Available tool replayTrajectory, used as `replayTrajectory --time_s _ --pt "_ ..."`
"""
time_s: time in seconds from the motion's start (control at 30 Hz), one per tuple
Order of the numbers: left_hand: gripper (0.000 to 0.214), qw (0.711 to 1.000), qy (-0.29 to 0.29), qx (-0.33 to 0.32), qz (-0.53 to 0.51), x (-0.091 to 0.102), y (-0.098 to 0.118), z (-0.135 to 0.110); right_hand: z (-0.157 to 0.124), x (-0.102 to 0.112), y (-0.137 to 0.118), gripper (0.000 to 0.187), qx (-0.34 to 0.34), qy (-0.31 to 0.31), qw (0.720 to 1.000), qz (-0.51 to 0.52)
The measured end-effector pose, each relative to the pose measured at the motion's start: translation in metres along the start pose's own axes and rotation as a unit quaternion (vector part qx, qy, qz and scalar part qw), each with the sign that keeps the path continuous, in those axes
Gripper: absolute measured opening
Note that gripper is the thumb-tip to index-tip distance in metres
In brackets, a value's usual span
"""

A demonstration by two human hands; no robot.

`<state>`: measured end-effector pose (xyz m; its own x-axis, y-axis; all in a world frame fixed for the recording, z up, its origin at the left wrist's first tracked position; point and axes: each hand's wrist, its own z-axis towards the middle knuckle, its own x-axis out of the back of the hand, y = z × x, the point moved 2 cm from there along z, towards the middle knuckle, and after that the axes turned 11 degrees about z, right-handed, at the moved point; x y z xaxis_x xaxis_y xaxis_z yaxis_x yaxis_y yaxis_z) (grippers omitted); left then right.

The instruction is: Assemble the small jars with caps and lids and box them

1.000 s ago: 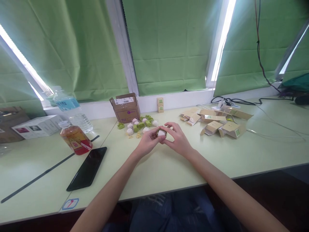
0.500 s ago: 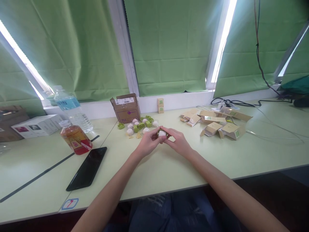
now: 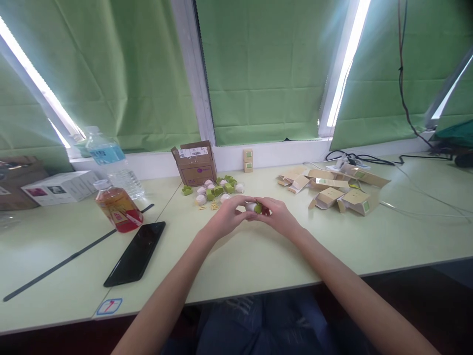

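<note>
My left hand (image 3: 229, 213) and my right hand (image 3: 280, 214) meet over the middle of the table, both closed on one small white-and-green rounded piece (image 3: 253, 207). Its white end faces left, and the green part sits at the right fingertips. Fingers hide some of it. Just beyond my left hand lies a group of similar white rounded pieces (image 3: 200, 199) and green holders (image 3: 210, 195). Several small yellow clips (image 3: 214, 205) rest in front of that group.
An open cardboard box (image 3: 197, 170) stands behind the group. Opened small cartons (image 3: 328, 197) lie at right, with cables (image 3: 373, 158) behind. On the left are a phone (image 3: 136, 254), a red drink bottle (image 3: 118, 207) and a water bottle (image 3: 114, 162). Two small boxes (image 3: 248, 160) are stacked against the wall.
The held piece has turned: its white face pointed toward me, and now its white end points left with green on the right. Both hands have shifted slightly around it.
</note>
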<state>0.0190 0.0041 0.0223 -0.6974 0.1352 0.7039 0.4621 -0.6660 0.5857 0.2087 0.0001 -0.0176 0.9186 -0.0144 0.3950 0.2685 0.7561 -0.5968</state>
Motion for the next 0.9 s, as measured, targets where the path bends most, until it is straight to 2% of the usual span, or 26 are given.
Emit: replayTrajectory --time_s 0.13,0.23,0.33,0.47,0.6,0.8,0.9 --pt "0.031 0.996 -0.031 0.029 -0.080 0.004 -0.004 0.000 0.002 0.003 -0.009 0.049 -0.079 -0.003 0.992 0.103" --pt "0.036 0.993 -0.030 0.029 -0.112 0.006 0.000 -0.001 0.003 0.004 -0.012 0.050 -0.161 -0.008 0.964 0.210" --pt "0.042 0.990 -0.029 0.017 -0.135 0.007 0.011 -0.003 0.004 0.007 -0.015 0.051 -0.191 -0.008 0.942 0.277" --pt "0.043 0.990 -0.031 0.007 -0.139 0.007 0.021 -0.004 0.006 0.010 -0.021 0.050 -0.185 -0.026 0.937 0.295" --pt "0.038 0.989 -0.011 0.045 -0.144 0.003 0.016 -0.003 0.006 0.003 -0.023 0.056 -0.186 -0.043 0.938 0.289" --pt "0.044 0.960 -0.007 0.157 -0.232 -0.011 0.010 -0.003 0.000 -0.009 -0.012 0.068 -0.211 0.014 0.949 0.235" --pt "0.045 0.945 -0.012 0.185 -0.270 -0.016 0.010 -0.002 -0.003 -0.011 -0.007 0.069 -0.220 0.044 0.953 0.205"
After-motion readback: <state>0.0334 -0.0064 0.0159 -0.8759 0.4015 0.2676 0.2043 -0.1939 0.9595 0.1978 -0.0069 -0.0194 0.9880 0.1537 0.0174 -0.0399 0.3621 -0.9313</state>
